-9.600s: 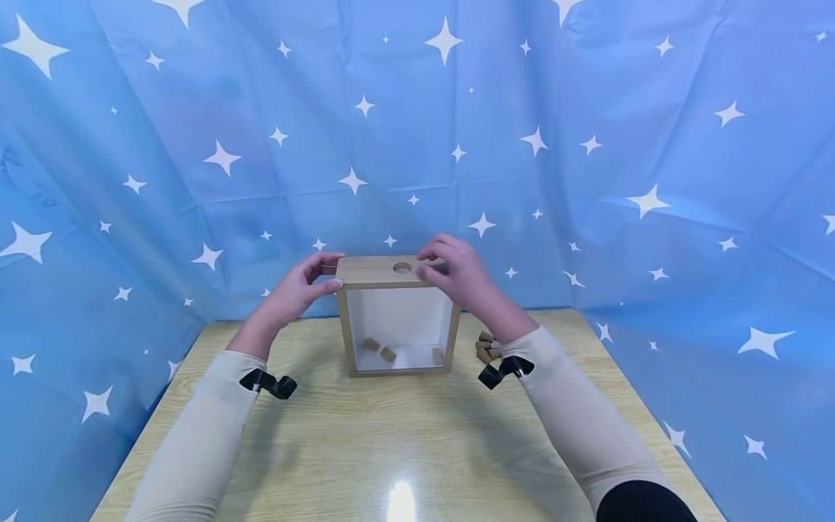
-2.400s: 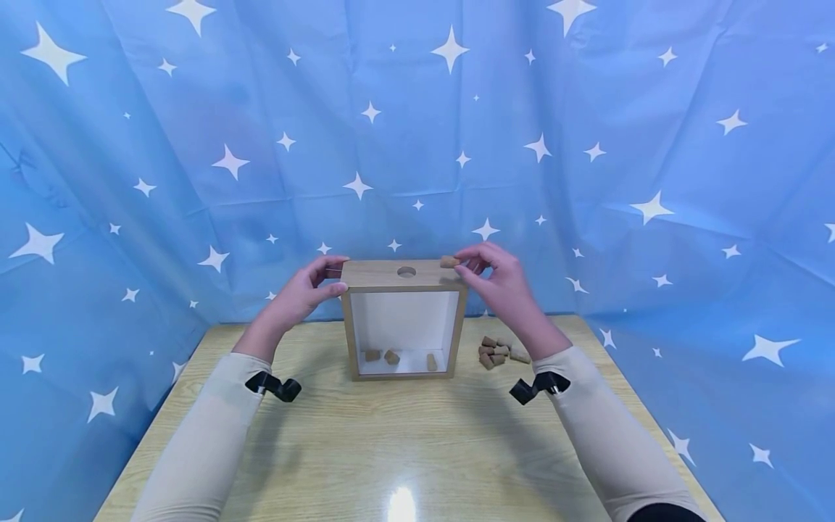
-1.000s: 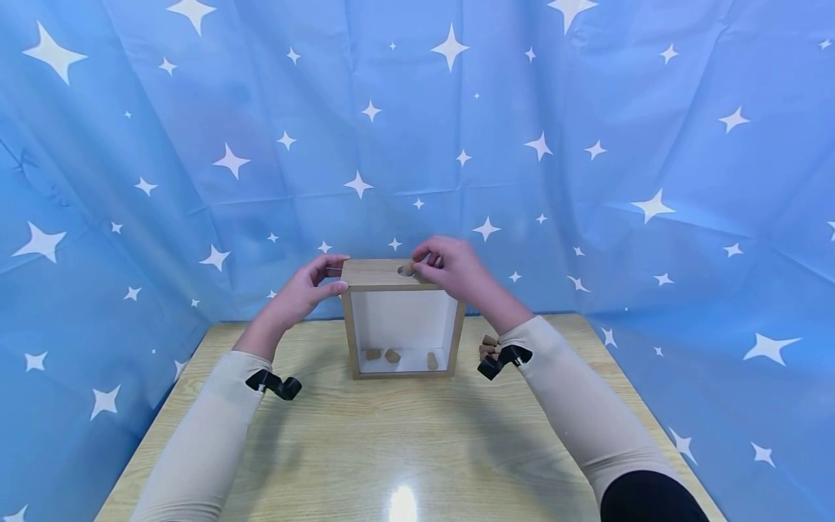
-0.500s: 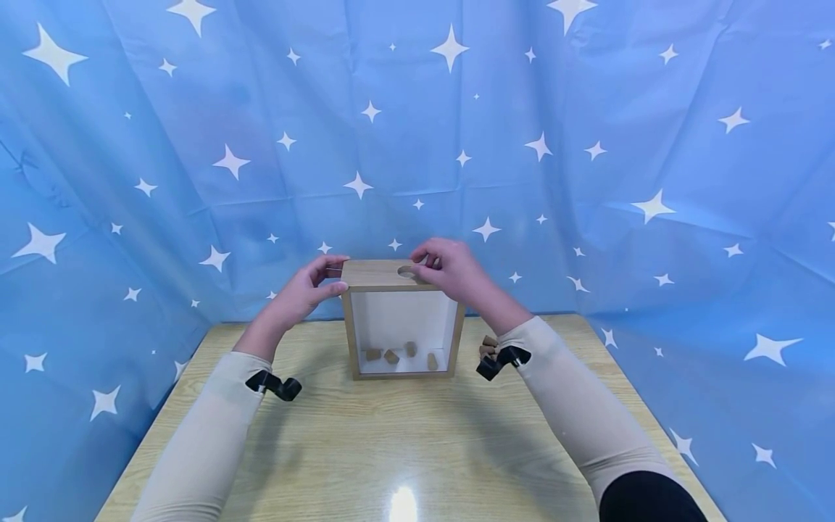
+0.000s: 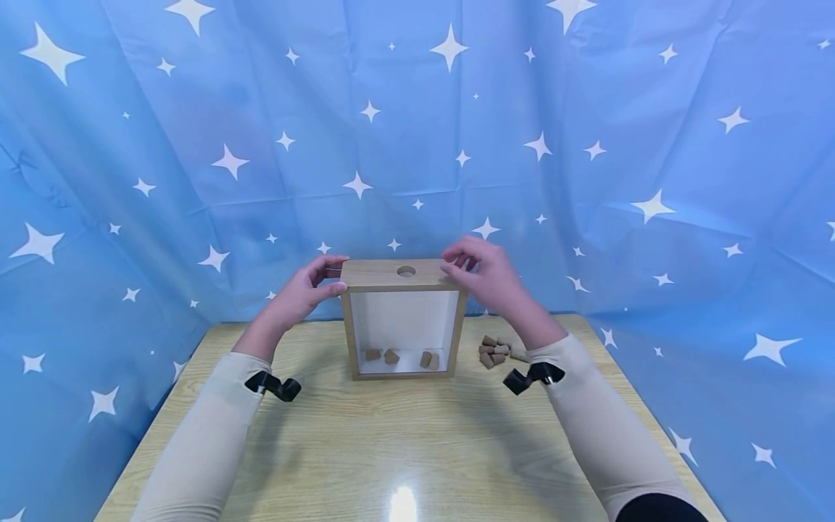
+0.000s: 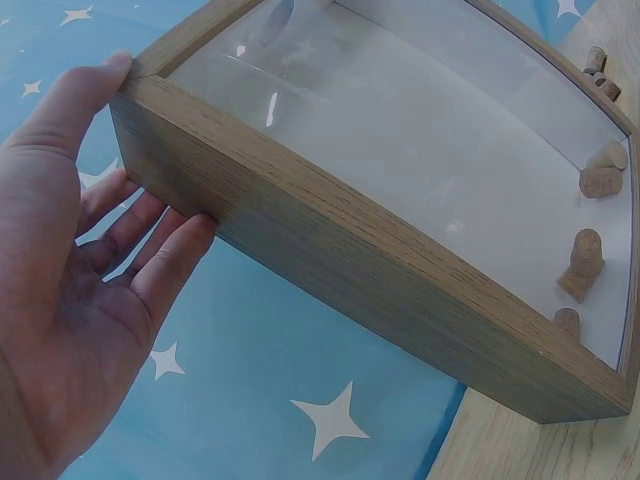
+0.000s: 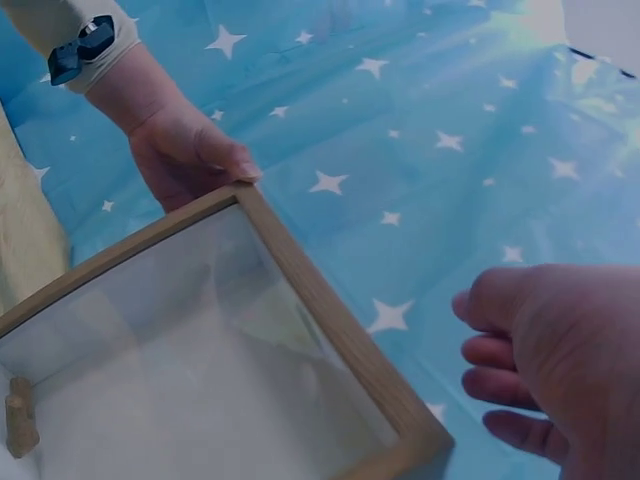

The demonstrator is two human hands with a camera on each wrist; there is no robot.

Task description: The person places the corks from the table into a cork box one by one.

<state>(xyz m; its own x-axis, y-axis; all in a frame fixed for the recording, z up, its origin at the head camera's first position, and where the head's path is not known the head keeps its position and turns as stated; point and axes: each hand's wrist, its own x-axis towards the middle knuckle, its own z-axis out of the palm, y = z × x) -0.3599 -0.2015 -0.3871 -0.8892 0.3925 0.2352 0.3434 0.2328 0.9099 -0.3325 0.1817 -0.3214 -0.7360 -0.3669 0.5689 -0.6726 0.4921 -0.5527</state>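
A wooden box (image 5: 347, 333) with a clear front and a round hole (image 5: 406, 271) in its top stands upright on the table. My left hand (image 5: 300, 293) grips its upper left corner; in the left wrist view the thumb (image 6: 75, 105) lies at the front edge and the fingers reach round the side. Several corks (image 5: 391, 357) lie on the white floor inside, two of them side by side at the right. Over the box's top right corner is my right hand (image 5: 489, 275), fingers loosely bent with nothing between them, as the right wrist view shows too.
A small pile of corks (image 5: 493, 351) lies on the wooden table (image 5: 365, 442) right of the box, partly below my right forearm. A blue curtain (image 5: 274, 87) with white stars hangs behind and at both sides.
The right hand let a cork go through the hole, and it now rests at the right inside the box. That hand has since moved right, away from the hole. The left hand stays put.
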